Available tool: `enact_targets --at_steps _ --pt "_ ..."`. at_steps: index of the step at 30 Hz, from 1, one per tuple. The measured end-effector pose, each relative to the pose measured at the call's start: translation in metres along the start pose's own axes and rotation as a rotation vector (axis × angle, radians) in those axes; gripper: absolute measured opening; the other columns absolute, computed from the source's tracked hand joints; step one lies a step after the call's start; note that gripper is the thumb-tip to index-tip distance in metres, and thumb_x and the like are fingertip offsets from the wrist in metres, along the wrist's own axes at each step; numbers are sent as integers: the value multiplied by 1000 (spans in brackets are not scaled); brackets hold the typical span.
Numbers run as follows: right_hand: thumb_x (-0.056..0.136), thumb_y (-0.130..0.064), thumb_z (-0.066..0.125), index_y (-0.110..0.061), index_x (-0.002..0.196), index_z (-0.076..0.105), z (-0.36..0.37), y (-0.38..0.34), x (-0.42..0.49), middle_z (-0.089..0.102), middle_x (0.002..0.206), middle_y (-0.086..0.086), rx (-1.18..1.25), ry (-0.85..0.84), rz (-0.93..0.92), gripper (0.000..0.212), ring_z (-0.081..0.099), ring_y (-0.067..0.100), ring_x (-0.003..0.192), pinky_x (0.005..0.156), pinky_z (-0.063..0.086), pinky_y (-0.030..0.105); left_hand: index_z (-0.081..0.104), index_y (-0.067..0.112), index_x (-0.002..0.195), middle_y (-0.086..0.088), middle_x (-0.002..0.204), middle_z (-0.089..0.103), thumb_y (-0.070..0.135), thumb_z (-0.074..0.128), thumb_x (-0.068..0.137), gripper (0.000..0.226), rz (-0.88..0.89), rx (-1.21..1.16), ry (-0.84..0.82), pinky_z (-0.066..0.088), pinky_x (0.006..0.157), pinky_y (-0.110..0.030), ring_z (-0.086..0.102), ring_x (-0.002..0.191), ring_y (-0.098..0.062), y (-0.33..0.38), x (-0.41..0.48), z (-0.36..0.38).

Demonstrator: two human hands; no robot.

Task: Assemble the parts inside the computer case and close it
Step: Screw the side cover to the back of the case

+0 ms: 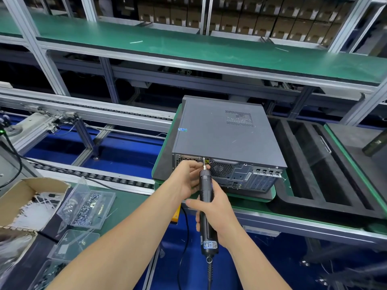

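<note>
On the green surface [271, 192] ahead, the computer case [226, 130] lies flat with its lid on and its back facing the person, so the back is easy to reach. The right hand [217, 212] has its grip wrapped tight round the screwdriver [206, 197]. The left hand [188, 176] pinches the tip at the case's top edge, probably to keep a screw steady. A box of screws [88, 206] waits nearby.

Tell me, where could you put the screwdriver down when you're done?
The left hand and right hand hold the screwdriver. The green mat between the clear screw boxes and the computer case is bare. The case's flat lid is bare too. Left of there it's crowded: cardboard box, screw boxes.
</note>
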State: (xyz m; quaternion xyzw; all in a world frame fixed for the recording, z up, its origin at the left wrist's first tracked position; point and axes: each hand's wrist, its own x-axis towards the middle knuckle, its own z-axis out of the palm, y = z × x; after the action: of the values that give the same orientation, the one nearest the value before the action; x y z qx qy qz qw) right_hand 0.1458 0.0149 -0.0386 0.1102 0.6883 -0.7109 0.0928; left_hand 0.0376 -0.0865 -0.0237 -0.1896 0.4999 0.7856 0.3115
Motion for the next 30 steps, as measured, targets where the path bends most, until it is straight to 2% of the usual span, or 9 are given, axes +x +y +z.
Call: enact_targets --at_steps 4,7,13,20,24,30 --pt "68 -19 92 -51 145 42 4 0 -1 66 100 16 2 13 3 97 65 28 59 53 58 39 76 16 112 0 110 77 28 70 86 29 -2 31 -116 50 103 -48 67 104 -26 -3 0 -2" --pt "71 -14 89 -48 150 38 5 0 -1 66 95 17 5 14 1 100 64 29 57 52 58 40 75 19 112 2 111 77 31 70 91 25 18 -22 -103 53 99 -45 69 97 -25 -4 1 1" --pt "70 -14 89 -48 139 48 5 0 -1 65 84 13 35 -1 11 87 63 29 55 52 58 41 70 15 120 3 106 77 30 67 96 29 -5 -106 -52 57 79 -34 74 82 -20 0 1 7" --pt "70 -11 86 -50 131 52 7 1 -6 66 77 6 64 0 4 79 61 30 55 53 57 42 69 13 97 2 82 74 22 64 98 10 -21 -126 -54 54 69 -30 72 68 -16 2 0 12" --pt "71 -10 86 -48 129 53 6 4 -9 65 88 18 53 0 26 77 61 30 55 52 56 40 69 12 96 1 79 72 20 62 99 11 -24 -161 -59 54 73 -32 71 69 -16 -5 0 11" --pt "71 -11 86 -44 131 53 3 0 -6 68 82 9 22 8 32 76 62 29 56 53 57 41 70 9 98 -3 84 73 14 66 93 8 -10 -233 -81 55 81 -38 69 73 -21 -4 -1 13"
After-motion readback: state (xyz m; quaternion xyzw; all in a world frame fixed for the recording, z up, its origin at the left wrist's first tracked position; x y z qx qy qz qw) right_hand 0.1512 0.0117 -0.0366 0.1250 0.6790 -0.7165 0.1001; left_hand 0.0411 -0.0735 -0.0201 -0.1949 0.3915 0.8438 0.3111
